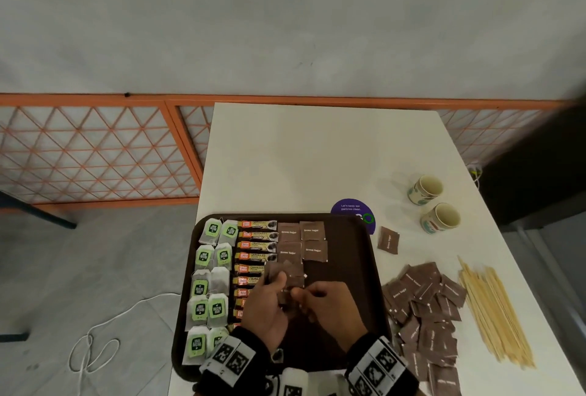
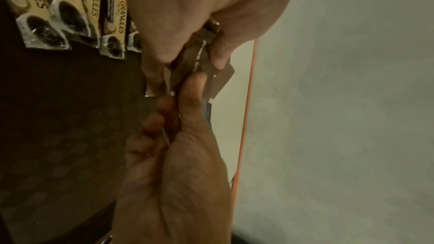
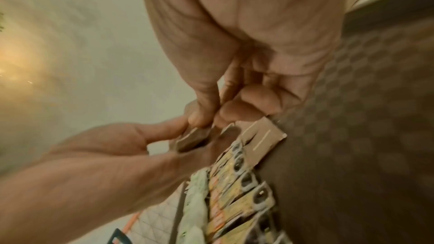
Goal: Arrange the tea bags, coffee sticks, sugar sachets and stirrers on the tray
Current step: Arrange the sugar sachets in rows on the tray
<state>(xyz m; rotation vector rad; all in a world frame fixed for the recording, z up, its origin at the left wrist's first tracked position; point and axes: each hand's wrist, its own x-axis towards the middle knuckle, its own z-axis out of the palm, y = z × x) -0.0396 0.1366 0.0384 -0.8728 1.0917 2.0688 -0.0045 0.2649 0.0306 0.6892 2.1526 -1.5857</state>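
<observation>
Head view: your left hand (image 1: 266,306) grips a fan of sugar sachets (image 1: 287,276) over the tray (image 1: 345,284); your right hand (image 1: 326,306) pinches one.

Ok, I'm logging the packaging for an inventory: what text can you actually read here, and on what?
"Brown Sugar": brown sachets laid on the tray
"GRANULES": coffee sticks
"Let's keep our pantries clean": purple round sticker on the table
Orange brand block on the coffee sticks: too blurred to read
Green tea bag tags: too blurred to read
Paper cups: pattern only, no words legible

Head view looks down from above; both wrist views sit close, sharing the tray (image 1: 364,268).
</observation>
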